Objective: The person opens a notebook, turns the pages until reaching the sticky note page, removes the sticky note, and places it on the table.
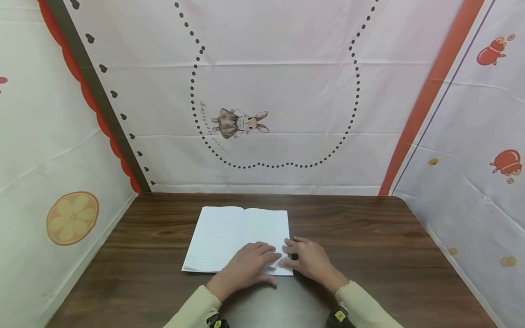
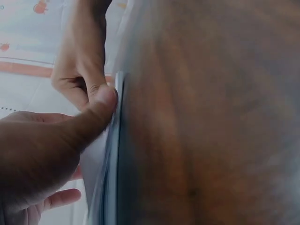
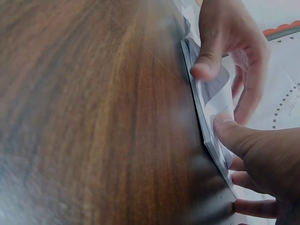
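Note:
An open notebook [image 1: 221, 232] with lined white pages lies on the brown table. My left hand [image 1: 252, 264] rests over the lower part of the right-hand page, fingers loosely bent and thumb out by the near edge. Beside it, my right hand [image 1: 309, 259] pinches the near right corner of that page between thumb and fingers. A curled flap of the page [image 3: 218, 89] rises between both hands in the right wrist view. Seen from the left wrist, the notebook's edge [image 2: 114, 154] is side-on, and the fingertips beyond it are partly hidden.
The dark wooden table [image 1: 361, 237] extends around the notebook on both sides. Behind it hangs a white printed cloth [image 1: 279, 91] with a rabbit figure, and similar printed cloths flank the left and right sides.

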A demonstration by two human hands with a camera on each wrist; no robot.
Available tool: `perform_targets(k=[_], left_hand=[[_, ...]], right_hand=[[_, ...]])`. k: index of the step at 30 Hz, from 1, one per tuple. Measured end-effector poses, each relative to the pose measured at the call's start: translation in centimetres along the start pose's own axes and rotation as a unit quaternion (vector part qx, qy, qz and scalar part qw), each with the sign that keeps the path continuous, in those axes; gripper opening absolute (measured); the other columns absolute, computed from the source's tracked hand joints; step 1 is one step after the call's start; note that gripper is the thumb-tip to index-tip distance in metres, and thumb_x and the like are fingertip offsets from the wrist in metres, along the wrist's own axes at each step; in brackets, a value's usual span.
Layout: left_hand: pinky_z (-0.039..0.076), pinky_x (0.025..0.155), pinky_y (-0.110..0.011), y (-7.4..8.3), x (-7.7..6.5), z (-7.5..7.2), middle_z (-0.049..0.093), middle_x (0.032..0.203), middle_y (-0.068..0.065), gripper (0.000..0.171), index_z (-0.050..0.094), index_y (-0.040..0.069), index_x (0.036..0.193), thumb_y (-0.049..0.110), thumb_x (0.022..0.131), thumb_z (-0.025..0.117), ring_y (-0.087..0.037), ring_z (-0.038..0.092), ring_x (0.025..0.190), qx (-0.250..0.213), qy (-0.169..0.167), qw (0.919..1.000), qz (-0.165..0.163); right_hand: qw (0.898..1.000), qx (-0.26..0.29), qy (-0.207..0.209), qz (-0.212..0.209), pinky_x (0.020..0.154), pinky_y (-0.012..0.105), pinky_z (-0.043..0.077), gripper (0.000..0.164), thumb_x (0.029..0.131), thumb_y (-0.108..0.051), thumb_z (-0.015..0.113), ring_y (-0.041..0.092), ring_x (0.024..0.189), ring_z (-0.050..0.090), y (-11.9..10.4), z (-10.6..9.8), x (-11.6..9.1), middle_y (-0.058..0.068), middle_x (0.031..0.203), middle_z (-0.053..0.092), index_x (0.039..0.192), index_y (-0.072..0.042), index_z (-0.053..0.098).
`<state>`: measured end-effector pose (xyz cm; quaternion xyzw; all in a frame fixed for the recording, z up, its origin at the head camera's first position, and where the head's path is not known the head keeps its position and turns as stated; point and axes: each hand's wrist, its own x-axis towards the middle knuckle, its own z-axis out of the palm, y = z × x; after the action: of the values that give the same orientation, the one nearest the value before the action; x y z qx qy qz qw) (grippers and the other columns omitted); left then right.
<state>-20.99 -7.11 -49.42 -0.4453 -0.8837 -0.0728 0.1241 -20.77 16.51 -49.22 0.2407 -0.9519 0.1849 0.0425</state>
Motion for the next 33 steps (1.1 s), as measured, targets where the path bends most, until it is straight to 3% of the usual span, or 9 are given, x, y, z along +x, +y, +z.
perform_targets(k=[2, 6, 9, 12, 15, 20, 24, 27, 33], left_hand=[[0.054, 0.094, -0.037, 0.0, 0.5, -0.1, 0.068, 0.128, 0.0, 0.062, 0.069, 0.02, 0.13, 0.063, 0.085, 0.069, -0.019, 0.063, 0.118, 0.012, -0.005, 0.9999, 0.002], [0.055, 0.093, -0.035, -0.2, 0.8, -0.5, 0.07, 0.123, 0.002, 0.037, 0.075, 0.021, 0.115, 0.045, 0.087, 0.077, -0.017, 0.064, 0.115, 0.029, 0.011, 0.9992, -0.026], [0.056, 0.088, -0.033, -0.2, 0.7, -0.8, 0.072, 0.12, 0.003, 0.017, 0.076, 0.021, 0.105, 0.031, 0.091, 0.079, -0.016, 0.066, 0.11, 0.036, 0.044, 0.9966, -0.06], [0.057, 0.084, -0.033, -0.2, 0.6, -1.2, 0.073, 0.116, 0.002, 0.01, 0.075, 0.019, 0.1, 0.022, 0.09, 0.078, -0.016, 0.067, 0.106, 0.039, 0.093, 0.9903, -0.096], [0.058, 0.081, -0.034, -0.2, 0.3, -1.9, 0.074, 0.113, 0.0, 0.013, 0.073, 0.016, 0.095, 0.018, 0.085, 0.08, -0.018, 0.069, 0.103, 0.03, 0.158, 0.9784, -0.13], [0.059, 0.071, -0.036, -0.9, -0.6, -3.7, 0.074, 0.108, -0.004, 0.016, 0.07, 0.014, 0.086, 0.016, 0.079, 0.085, -0.022, 0.071, 0.093, 0.028, 0.265, 0.9496, -0.165], [0.058, 0.066, -0.04, -1.9, -2.1, -5.3, 0.075, 0.105, -0.007, 0.014, 0.07, 0.011, 0.079, 0.016, 0.08, 0.083, -0.027, 0.071, 0.087, 0.043, 0.319, 0.9281, -0.187], [0.058, 0.064, -0.042, -2.6, -3.5, -5.9, 0.075, 0.104, -0.01, 0.015, 0.07, 0.008, 0.077, 0.016, 0.082, 0.081, -0.029, 0.071, 0.085, 0.057, 0.33, 0.921, -0.199], [0.056, 0.058, -0.039, -3.8, -6.3, -6.0, 0.075, 0.101, -0.012, 0.016, 0.065, 0.007, 0.072, 0.014, 0.083, 0.075, -0.03, 0.07, 0.082, 0.082, 0.31, 0.9164, -0.239]], right_hand=[[1.0, 0.004, -0.004, 0.005, 0.102, 0.057, 0.05, 0.048, 0.088, -0.047, 0.077, 0.037, 0.127, 0.061, -0.1, -0.1, 0.0, 0.007, 0.137, 0.067, 0.122, -0.012, 0.077], [1.0, 0.008, -0.002, 0.014, 0.102, 0.056, 0.05, 0.054, 0.086, -0.047, 0.079, 0.036, 0.127, 0.061, -0.3, 0.0, 0.1, 0.009, 0.137, 0.067, 0.125, -0.01, 0.075], [1.0, 0.001, 0.006, 0.019, 0.101, 0.054, 0.051, 0.069, 0.083, -0.049, 0.082, 0.035, 0.126, 0.062, -0.3, 0.1, 0.0, 0.014, 0.139, 0.064, 0.133, -0.004, 0.068], [1.0, -0.011, 0.004, 0.019, 0.102, 0.052, 0.051, 0.081, 0.08, -0.052, 0.083, 0.034, 0.128, 0.061, -0.3, 0.3, 0.0, 0.017, 0.144, 0.06, 0.139, -0.001, 0.062], [1.0, -0.017, -0.003, 0.007, 0.103, 0.053, 0.051, 0.079, 0.08, -0.051, 0.083, 0.034, 0.13, 0.059, -0.2, 0.3, 0.0, 0.017, 0.147, 0.057, 0.139, -0.003, 0.063], [1.0, -0.014, -0.027, 0.005, 0.103, 0.06, 0.048, 0.068, 0.083, -0.051, 0.08, 0.038, 0.133, 0.056, -0.2, 0.3, 0.0, 0.012, 0.147, 0.058, 0.135, -0.009, 0.068], [0.999, -0.006, -0.04, 0.017, 0.105, 0.063, 0.045, 0.067, 0.084, -0.052, 0.079, 0.041, 0.134, 0.053, -0.5, 0.2, 0.1, 0.01, 0.146, 0.059, 0.135, -0.011, 0.068], [0.999, -0.006, -0.041, 0.021, 0.105, 0.063, 0.045, 0.068, 0.083, -0.053, 0.08, 0.04, 0.135, 0.053, -0.6, 0.2, 0.2, 0.01, 0.146, 0.059, 0.135, -0.011, 0.068], [0.999, -0.011, -0.04, 0.022, 0.105, 0.063, 0.045, 0.067, 0.083, -0.051, 0.08, 0.041, 0.135, 0.053, -0.6, 0.2, 0.0, 0.01, 0.146, 0.06, 0.134, -0.01, 0.068]])
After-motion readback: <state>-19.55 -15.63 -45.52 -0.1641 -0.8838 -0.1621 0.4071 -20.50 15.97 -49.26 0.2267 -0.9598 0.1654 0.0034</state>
